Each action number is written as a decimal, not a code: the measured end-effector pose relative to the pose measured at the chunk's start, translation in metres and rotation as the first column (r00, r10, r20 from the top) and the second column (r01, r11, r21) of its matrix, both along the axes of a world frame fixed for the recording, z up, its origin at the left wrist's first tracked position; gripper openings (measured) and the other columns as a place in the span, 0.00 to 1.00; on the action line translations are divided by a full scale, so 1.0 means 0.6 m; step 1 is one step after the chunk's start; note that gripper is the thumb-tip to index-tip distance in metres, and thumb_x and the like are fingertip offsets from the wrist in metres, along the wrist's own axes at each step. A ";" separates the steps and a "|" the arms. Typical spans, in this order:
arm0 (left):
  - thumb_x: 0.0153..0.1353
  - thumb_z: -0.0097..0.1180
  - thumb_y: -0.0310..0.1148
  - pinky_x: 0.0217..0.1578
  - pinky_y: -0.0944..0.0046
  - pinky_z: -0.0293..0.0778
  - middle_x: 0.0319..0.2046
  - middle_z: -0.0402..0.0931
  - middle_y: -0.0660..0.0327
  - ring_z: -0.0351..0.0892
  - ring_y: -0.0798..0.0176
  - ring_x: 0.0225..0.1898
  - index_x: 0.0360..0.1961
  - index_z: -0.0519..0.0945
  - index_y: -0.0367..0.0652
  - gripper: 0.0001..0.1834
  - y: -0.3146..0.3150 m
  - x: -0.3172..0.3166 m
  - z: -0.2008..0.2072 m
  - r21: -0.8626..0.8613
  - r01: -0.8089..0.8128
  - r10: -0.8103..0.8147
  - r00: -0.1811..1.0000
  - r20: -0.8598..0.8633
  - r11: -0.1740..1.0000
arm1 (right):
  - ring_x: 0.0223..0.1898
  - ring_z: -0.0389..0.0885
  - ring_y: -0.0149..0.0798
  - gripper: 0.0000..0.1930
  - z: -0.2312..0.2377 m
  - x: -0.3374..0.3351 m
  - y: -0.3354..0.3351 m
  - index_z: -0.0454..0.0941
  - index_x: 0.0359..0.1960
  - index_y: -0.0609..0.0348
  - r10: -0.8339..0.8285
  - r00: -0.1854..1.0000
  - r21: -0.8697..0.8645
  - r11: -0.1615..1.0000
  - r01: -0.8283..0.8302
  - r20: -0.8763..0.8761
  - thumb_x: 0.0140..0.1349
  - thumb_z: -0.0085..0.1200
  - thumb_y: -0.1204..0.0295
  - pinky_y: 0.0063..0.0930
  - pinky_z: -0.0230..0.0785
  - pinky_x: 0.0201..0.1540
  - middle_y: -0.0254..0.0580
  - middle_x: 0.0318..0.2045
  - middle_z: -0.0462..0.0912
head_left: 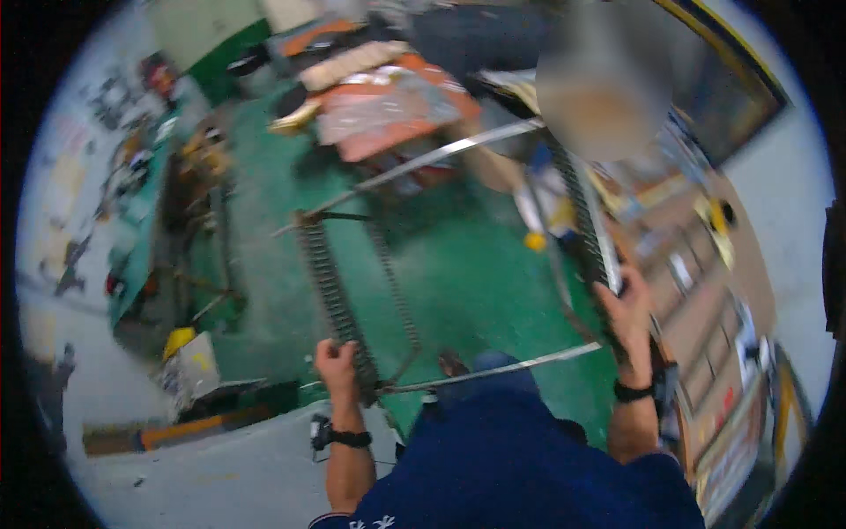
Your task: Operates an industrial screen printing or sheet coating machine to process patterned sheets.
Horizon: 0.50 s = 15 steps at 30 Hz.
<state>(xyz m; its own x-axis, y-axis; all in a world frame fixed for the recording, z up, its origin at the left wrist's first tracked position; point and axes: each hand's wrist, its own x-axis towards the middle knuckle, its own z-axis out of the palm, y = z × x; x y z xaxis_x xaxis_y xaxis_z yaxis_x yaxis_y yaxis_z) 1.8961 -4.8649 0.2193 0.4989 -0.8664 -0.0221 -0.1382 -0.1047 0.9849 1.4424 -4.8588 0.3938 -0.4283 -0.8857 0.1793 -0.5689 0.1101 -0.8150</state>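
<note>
An open rectangular metal frame [328, 273] is in front of me, tilted, with the floor showing through its middle. Its two long sides look ribbed or slotted; bright metal bars join them at the near and far ends. My left hand [337, 366] is closed on the left side rail by the near corner. Around the right side rail, my right hand [629, 319] is closed too, with part of its fingers hidden behind the metal. Thin dark bars run below the frame on both sides like legs. Motion blurs the finer detail.
Another person, partly blurred, is beyond the frame's far right corner, an arm reaching near it. An orange-topped table [361, 123] with piled items stands beyond. Brown cardboard boxes [705, 300] line the right. A cluttered green bench [145, 238] is at left, a grey surface [238, 472] at near left.
</note>
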 end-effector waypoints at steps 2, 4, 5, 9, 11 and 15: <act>0.47 0.63 0.23 0.26 0.73 0.57 0.22 0.58 0.72 0.56 0.75 0.25 0.23 0.66 0.44 0.15 -0.053 0.042 0.027 0.009 -0.002 0.002 0.999 0.049 1.000 | 0.28 0.71 0.27 0.10 0.017 0.030 -0.063 0.73 0.32 0.64 0.009 0.993 0.048 0.999 -0.003 -0.119 0.48 0.60 0.81 0.23 0.67 0.34 0.34 0.24 0.75; 0.47 0.63 0.23 0.25 0.72 0.57 0.22 0.58 0.72 0.56 0.75 0.24 0.23 0.66 0.44 0.15 -0.091 0.096 0.051 -0.011 -0.075 0.075 0.997 0.009 0.997 | 0.26 0.68 0.26 0.10 0.014 0.082 -0.150 0.72 0.31 0.63 0.066 0.996 0.055 0.997 -0.063 -0.064 0.48 0.60 0.82 0.23 0.64 0.31 0.31 0.24 0.73; 0.47 0.63 0.23 0.24 0.72 0.57 0.21 0.59 0.72 0.56 0.75 0.24 0.23 0.66 0.44 0.15 -0.121 0.124 0.068 0.006 -0.086 0.087 0.996 -0.035 0.996 | 0.26 0.67 0.26 0.10 0.013 0.112 -0.200 0.72 0.31 0.63 0.097 0.995 0.037 0.995 -0.096 -0.027 0.48 0.60 0.82 0.22 0.62 0.31 0.31 0.23 0.72; 0.47 0.63 0.23 0.23 0.72 0.56 0.20 0.59 0.73 0.57 0.76 0.23 0.22 0.65 0.44 0.15 -0.250 0.261 0.065 0.042 -0.201 0.199 0.979 0.041 0.979 | 0.26 0.66 0.26 0.11 -0.019 0.260 -0.435 0.71 0.30 0.62 0.237 0.971 -0.009 0.971 -0.237 0.023 0.47 0.61 0.81 0.21 0.61 0.31 0.31 0.23 0.71; 0.47 0.63 0.22 0.23 0.72 0.56 0.20 0.59 0.73 0.56 0.76 0.23 0.22 0.64 0.44 0.16 -0.315 0.325 0.057 0.028 -0.258 0.257 0.966 0.035 0.966 | 0.26 0.67 0.26 0.11 -0.054 0.335 -0.562 0.71 0.30 0.62 0.334 0.942 -0.029 0.942 -0.333 0.022 0.46 0.61 0.79 0.22 0.61 0.30 0.31 0.23 0.71; 0.47 0.61 0.20 0.23 0.73 0.55 0.20 0.58 0.74 0.56 0.77 0.23 0.22 0.63 0.44 0.16 -0.459 0.483 0.060 0.020 -0.411 0.411 0.912 0.012 0.912 | 0.27 0.70 0.27 0.10 -0.056 0.518 -0.800 0.73 0.29 0.63 0.434 0.899 0.041 0.899 -0.436 0.054 0.47 0.61 0.78 0.24 0.64 0.32 0.34 0.24 0.74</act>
